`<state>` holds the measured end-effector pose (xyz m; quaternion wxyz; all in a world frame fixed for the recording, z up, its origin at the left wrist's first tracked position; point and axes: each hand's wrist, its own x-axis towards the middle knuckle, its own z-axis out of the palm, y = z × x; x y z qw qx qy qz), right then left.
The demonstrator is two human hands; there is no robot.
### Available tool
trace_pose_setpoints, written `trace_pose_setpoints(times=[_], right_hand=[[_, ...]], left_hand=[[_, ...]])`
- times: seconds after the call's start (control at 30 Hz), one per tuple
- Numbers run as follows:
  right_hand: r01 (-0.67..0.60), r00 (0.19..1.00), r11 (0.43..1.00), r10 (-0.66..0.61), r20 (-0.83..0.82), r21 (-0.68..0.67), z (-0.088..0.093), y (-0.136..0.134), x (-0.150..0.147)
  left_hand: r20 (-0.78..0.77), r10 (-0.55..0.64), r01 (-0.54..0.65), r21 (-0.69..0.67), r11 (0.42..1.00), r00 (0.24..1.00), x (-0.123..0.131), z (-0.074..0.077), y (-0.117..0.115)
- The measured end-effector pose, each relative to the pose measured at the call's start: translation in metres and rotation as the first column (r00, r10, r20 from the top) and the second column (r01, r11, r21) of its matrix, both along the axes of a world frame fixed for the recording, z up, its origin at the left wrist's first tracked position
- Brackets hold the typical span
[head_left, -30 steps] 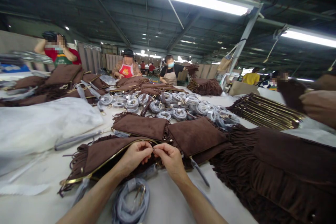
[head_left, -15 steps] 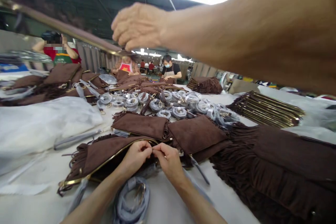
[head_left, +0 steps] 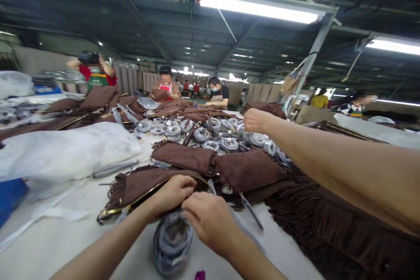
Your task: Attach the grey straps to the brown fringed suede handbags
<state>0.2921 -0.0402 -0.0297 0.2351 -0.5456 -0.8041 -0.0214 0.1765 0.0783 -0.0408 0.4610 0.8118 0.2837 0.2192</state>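
The brown fringed bag lies on the pale table with its gold zip edge turned to the near side. The worker's left hand is over the bag's right part, fingers curled in narrow. The right hand is just beside it, nearer and to the right, also curled; from here I can't tell whether either one grips anything. A coiled, wrapped strap sits near, just left of the right hand. Just beyond the bag are two more brown bags, one far, one to the right, and past them a heap of wrapped strap coils. Another person's bare arm reaches in from the right. Dark fringed pieces cover the right side; white wrapping lies left.
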Motion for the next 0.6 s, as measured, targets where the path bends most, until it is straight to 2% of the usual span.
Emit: trace_pose_setpoints(times=[0.07, 0.1, 0.17, 0.2, 0.23, 0.27, 0.3, 0.4, 0.47, 0.53, 0.6], right_hand=[[-0.107, 0.976, 0.990, 0.123, 0.182, -0.091, -0.005, -0.016, -0.013], [-0.123, 0.955, 0.985, 0.150, 0.256, -0.118, -0.011, -0.021, -0.018], [-0.099, 0.923, 0.989, 0.132, 0.362, -0.107, -0.028, -0.024, -0.026], [-0.088, 0.911, 0.993, 0.112, 0.396, -0.079, -0.036, -0.024, -0.028], [-0.088, 0.904, 0.995, 0.100, 0.416, -0.047, -0.042, -0.022, -0.029], [-0.098, 0.900, 0.995, 0.095, 0.424, -0.016, -0.047, -0.021, -0.030], [-0.107, 0.899, 0.994, 0.094, 0.428, 0.008, -0.048, -0.020, -0.029], [-0.116, 0.896, 0.992, 0.079, 0.437, 0.058, -0.039, -0.025, -0.029], [-0.128, 0.900, 0.987, 0.077, 0.429, 0.093, -0.025, -0.032, -0.032], [-0.155, 0.909, 0.979, 0.089, 0.406, 0.132, -0.012, -0.039, -0.040], [-0.161, 0.918, 0.975, 0.091, 0.387, 0.153, -0.001, -0.040, -0.050]], left_hand=[[-0.092, -0.056, 0.077, 0.242, 0.967, 0.994, -0.021, 0.014, -0.011], [-0.148, -0.036, 0.094, 0.404, 0.910, 0.988, -0.033, 0.018, -0.016], [-0.220, 0.126, 0.063, 0.690, 0.721, 0.967, -0.059, 0.020, -0.025], [-0.224, 0.242, 0.021, 0.773, 0.634, 0.944, -0.071, 0.018, -0.028], [-0.234, 0.348, -0.005, 0.824, 0.567, 0.908, -0.081, 0.013, -0.028], [-0.263, 0.429, -0.004, 0.849, 0.529, 0.864, -0.090, 0.007, -0.028], [-0.314, 0.476, 0.021, 0.851, 0.525, 0.822, -0.097, 0.002, -0.026], [-0.420, 0.503, 0.060, 0.809, 0.585, 0.756, -0.106, -0.005, -0.019], [-0.384, 0.508, -0.003, 0.795, 0.606, 0.771, -0.104, 0.002, -0.015], [-0.335, 0.504, -0.065, 0.781, 0.621, 0.796, -0.100, 0.015, -0.014], [-0.335, 0.465, -0.068, 0.748, 0.660, 0.819, -0.097, 0.029, -0.014]])
